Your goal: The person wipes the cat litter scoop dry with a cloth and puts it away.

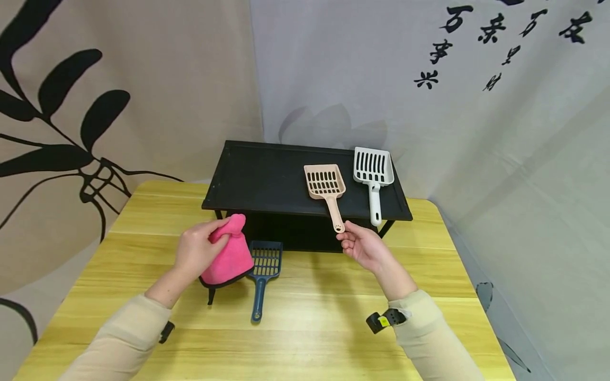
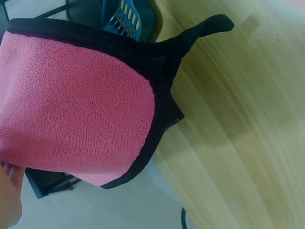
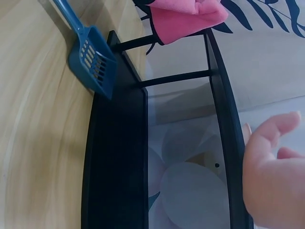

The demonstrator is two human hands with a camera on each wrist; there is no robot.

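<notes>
Now, fingers [image 1: 216,226] pinching pink cloth [image 1: 232,260], beige scoop [image 1: 331,201]

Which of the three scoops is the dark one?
The blue scoop, the one nearest the pink cloth. The other two, the beige scoop and white scoop, are both pale.

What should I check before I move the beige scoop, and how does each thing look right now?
1. Left hand holding the pink cloth: ok.
2. Right hand at the near end of the beige scoop: ok.
3. Firm hold there: cannot tell.
4. White scoop over the black shelf, apart from the beige scoop: ok.
5. Pink cloth clear of the blue scoop in the head view: not ok, it overlaps the edge.
</notes>
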